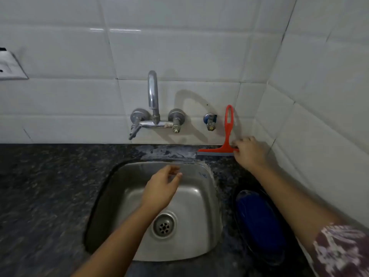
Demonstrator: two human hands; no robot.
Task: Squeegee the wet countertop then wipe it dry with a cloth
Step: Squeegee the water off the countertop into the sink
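Note:
A red squeegee [228,134] stands upright against the tiled wall behind the sink, its blade resting on the dark speckled countertop [44,186]. My right hand [249,153] grips the right end of the blade bar with its fingers. My left hand [162,187] hovers over the steel sink [199,226] with loose, parted fingers and holds nothing. A wet, smeared patch shows on the counter strip between sink and wall. No cloth is visible.
A chrome wall tap [153,108] with two valves hangs over the sink, and a small angle valve [210,121] sits beside the squeegee. A blue object in a dark dish [257,218] lies right of the sink. A white socket plate [10,66] is at far left.

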